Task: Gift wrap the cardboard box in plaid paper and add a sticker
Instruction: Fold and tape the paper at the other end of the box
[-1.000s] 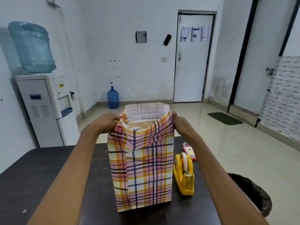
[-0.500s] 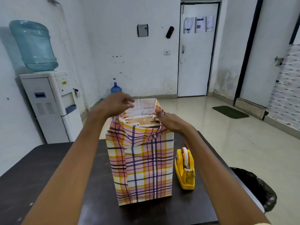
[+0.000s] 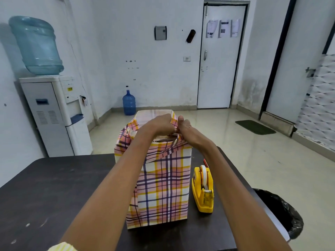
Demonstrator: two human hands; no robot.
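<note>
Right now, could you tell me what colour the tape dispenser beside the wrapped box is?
Yellow; the tape dispenser holds a white roll, as seen in the head view.

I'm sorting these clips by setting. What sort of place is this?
Probably an office or workplace room: a water dispenser stands to the left, printed notices are stuck on the white door, and a grey wall unit hangs left of it.

Water cooler [image 3: 54,115], blue jug [image 3: 129,103], green mat [image 3: 255,127], lined bin [image 3: 282,212]
</note>
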